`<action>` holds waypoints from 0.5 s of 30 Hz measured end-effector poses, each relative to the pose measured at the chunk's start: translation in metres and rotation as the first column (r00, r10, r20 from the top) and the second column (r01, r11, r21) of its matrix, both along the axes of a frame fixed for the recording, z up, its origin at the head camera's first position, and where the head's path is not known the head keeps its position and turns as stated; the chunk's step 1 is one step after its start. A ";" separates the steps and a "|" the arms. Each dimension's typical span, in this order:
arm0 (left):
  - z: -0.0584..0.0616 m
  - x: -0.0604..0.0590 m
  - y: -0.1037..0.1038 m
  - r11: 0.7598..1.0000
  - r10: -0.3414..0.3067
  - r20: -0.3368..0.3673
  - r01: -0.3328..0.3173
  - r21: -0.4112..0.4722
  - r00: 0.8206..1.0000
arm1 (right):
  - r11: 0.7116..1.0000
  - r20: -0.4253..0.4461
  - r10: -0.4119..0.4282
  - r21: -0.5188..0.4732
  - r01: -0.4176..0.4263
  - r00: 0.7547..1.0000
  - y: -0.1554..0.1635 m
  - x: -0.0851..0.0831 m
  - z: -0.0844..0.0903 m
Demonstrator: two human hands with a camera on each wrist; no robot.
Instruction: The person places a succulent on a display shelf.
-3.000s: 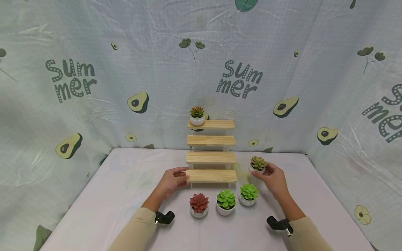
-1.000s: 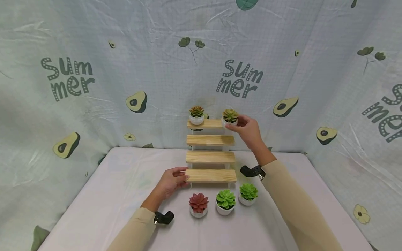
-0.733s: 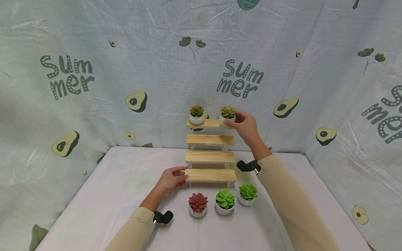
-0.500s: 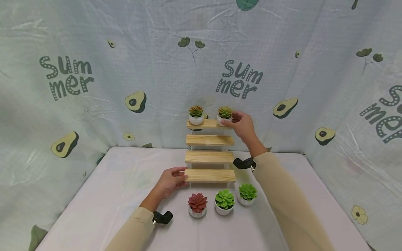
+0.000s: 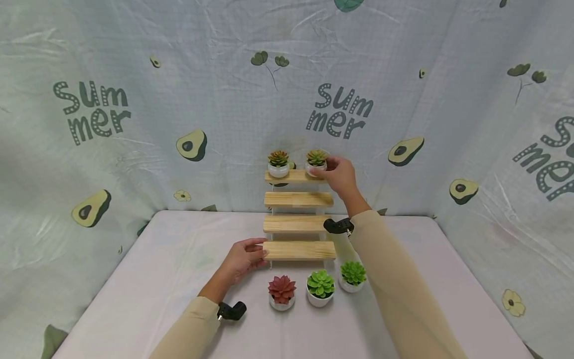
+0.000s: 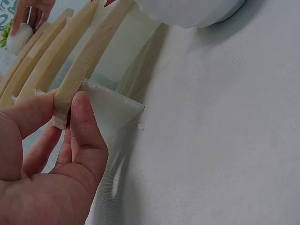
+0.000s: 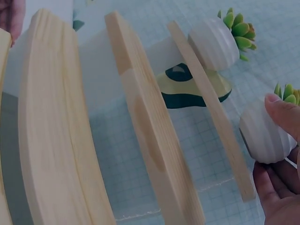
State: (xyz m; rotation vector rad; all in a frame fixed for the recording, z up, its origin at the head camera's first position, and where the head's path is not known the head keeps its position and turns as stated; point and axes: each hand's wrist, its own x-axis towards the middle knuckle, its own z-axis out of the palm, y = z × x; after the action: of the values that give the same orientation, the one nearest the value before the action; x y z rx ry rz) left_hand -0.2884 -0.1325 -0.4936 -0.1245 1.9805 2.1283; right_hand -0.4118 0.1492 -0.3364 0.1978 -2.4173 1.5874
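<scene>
A tiered stand with wooden shelf boards [image 5: 298,251] and clear side supports stands at the table's back. My left hand [image 5: 242,260] pinches the left end of its lowest board; the left wrist view shows thumb and fingers [image 6: 84,122] around that end. Up at the top board [image 5: 298,176], my right hand [image 5: 342,175] grips a yellow-green potted succulent [image 5: 316,158] by its white pot [image 7: 266,133]. The pot is close over the board's right part. Another succulent [image 5: 278,170], orange-tipped in a white pot, sits on the same board's left end.
In front of the stand, a red potted succulent [image 5: 281,290] and two bright green ones, one in the middle [image 5: 320,285] and one at right [image 5: 353,274], stand on the white-covered table [image 5: 179,249]. A printed curtain [image 5: 224,99] hangs right behind the stand.
My right hand has carried the yellow-green succulent from the table's right side up to the top board, then slid leftward along it. The left hand keeps its hold on the lowest board.
</scene>
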 end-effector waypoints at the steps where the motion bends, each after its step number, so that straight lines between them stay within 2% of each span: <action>1: 0.000 0.000 0.000 1.000 0.000 -0.001 0.000 0.001 1.000 | 1.000 0.000 -0.006 0.003 0.006 1.000 0.000 -0.001 0.000; 15: -0.001 -0.002 0.000 1.000 0.004 0.014 -0.004 0.008 1.000 | 0.999 0.001 -0.032 0.024 0.032 0.999 0.001 -0.001 -0.002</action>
State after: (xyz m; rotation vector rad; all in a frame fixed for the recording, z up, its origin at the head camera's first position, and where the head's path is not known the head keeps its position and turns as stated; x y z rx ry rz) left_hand -0.2902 -0.1325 -0.4942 -0.1417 1.9653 2.1325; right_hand -0.4128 0.1499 -0.3387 0.1623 -2.4294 1.5455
